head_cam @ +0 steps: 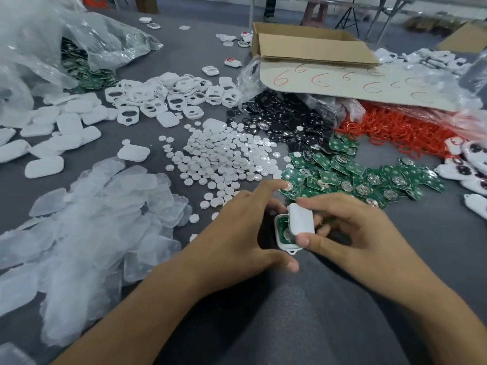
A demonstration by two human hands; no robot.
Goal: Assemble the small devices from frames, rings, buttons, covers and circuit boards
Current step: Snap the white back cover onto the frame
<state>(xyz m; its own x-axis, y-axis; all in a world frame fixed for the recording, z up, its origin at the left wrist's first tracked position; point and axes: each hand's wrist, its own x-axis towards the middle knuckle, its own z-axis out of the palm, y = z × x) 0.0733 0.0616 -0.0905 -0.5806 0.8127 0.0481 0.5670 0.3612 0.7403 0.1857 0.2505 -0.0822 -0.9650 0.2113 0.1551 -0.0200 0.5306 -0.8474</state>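
I see the left hand gripping a white frame just above the counter, near the front edge. A green circuit board is already seated inside the frame. The right hand pinches a white cover between thumb and forefinger. The cover is tilted over the open frame and touches it, but it is not pressed flat, so I judge this unit to be at its closing step.

A few finished devices lie at the far right. Far more is left: loose circuit boards just beyond the hands, white buttons, empty frames, red rings and more covers at the left. I read the job as far from done.
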